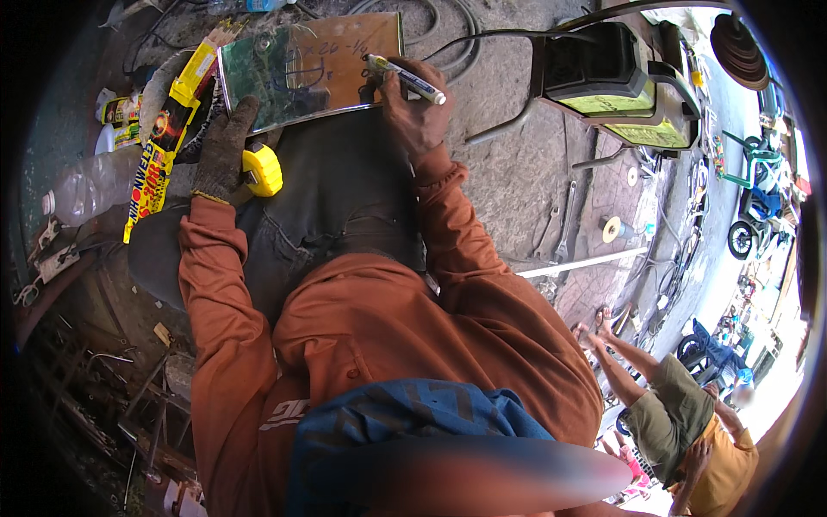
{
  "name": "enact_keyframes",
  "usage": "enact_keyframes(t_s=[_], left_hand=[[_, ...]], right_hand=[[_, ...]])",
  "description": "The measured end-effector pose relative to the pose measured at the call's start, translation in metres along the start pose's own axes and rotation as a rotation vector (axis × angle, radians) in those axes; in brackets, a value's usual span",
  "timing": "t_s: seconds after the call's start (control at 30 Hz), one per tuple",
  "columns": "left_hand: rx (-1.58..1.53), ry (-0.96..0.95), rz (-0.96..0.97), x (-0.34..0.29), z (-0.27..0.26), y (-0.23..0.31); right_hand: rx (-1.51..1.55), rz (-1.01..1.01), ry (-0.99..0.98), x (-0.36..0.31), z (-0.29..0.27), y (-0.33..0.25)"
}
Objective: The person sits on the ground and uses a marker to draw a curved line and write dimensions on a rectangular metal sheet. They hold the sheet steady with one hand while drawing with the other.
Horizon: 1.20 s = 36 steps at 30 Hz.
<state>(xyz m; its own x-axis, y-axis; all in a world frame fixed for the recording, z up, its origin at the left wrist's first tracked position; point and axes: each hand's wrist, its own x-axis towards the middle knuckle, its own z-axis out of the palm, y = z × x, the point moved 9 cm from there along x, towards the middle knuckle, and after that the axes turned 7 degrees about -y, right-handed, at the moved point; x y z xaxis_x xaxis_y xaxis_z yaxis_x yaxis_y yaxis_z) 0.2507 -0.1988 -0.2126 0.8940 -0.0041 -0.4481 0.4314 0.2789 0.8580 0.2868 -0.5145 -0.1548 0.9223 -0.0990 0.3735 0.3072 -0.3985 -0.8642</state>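
A glossy, reflective rectangular sheet point(297, 73) rests over my lap, greenish on its left side and brown on its right, with dark handwriting on it. My right hand point(412, 108), bare, is closed round a white marker pen point(419, 84). The marker's tip end points up-left over the right part of the sheet. My left hand point(226, 151), in a dark knit glove, grips the sheet's lower left corner, its thumb over the edge. Against the inner side of that glove sits a yellow tape measure point(263, 170); I cannot tell whether the hand also holds it.
Left of the sheet lie a yellow-and-red packet point(168, 129) and a clear plastic bottle point(90, 188). A black-and-green machine point(616, 82) stands on legs at the right, its cable running behind the sheet. Wrenches point(566, 220) lie on the floor. Another person point(689, 422) stands at the lower right.
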Motion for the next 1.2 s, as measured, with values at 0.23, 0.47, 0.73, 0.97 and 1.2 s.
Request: enact_keyframes(t_s=[0.23, 0.47, 0.73, 0.97, 1.2], left_hand=[[0.363, -0.028, 0.165, -0.004, -0.007, 0.013], [0.464, -0.038, 0.116, 0.022, -0.045, -0.017], [0.948, -0.094, 0.489, 0.009, -0.031, 0.000], [0.537, -0.017, 0.190, 0.000, -0.019, 0.006], [0.361, 0.037, 0.081, 0.007, -0.031, -0.012]], right_hand=[[0.296, 0.148, -0.020, -0.018, -0.011, 0.025], [0.071, -0.114, -0.034, -0.018, -0.011, -0.003], [0.106, -0.072, -0.036, -0.013, -0.007, -0.004], [0.051, -0.081, -0.044, -0.010, -0.004, -0.009], [0.052, -0.051, -0.043, -0.012, -0.004, -0.013]])
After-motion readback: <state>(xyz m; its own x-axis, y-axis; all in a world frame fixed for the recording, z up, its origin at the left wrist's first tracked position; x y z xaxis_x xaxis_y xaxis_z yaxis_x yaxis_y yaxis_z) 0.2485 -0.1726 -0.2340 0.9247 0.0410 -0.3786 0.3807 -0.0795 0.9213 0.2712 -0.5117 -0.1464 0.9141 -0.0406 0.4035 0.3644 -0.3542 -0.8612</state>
